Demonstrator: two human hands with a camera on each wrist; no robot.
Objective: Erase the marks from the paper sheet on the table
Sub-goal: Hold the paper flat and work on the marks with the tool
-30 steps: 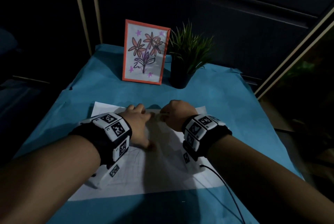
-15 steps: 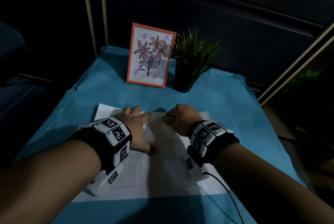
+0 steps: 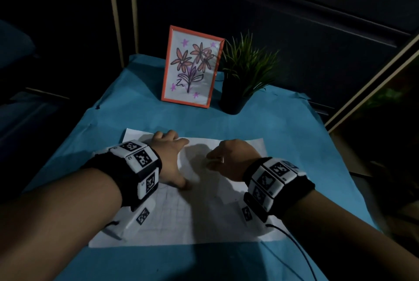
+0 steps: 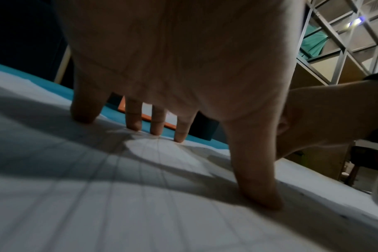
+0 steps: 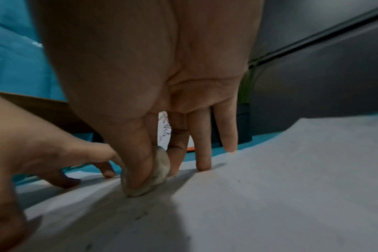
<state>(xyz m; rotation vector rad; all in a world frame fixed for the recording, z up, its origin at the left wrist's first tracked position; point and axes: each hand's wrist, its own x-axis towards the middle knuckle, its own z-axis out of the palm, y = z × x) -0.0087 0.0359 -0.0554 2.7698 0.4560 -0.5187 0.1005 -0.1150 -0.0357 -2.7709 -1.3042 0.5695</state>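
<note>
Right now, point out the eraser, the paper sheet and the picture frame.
eraser [image 5: 160,170], right wrist view, its worn side face.
paper sheet [image 3: 204,219], head view, bare middle.
picture frame [image 3: 166,69], head view, left orange edge.

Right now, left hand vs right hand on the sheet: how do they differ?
The left hand lies spread, straight fingers and thumb pressing the paper sheet; the right hand is bunched. The left hand holds nothing; the right hand pinches a worn eraser, its tip on the sheet. In the head view the left hand is on the sheet's left part, the right hand toward its right. Both touch the sheet at its far half.
</note>
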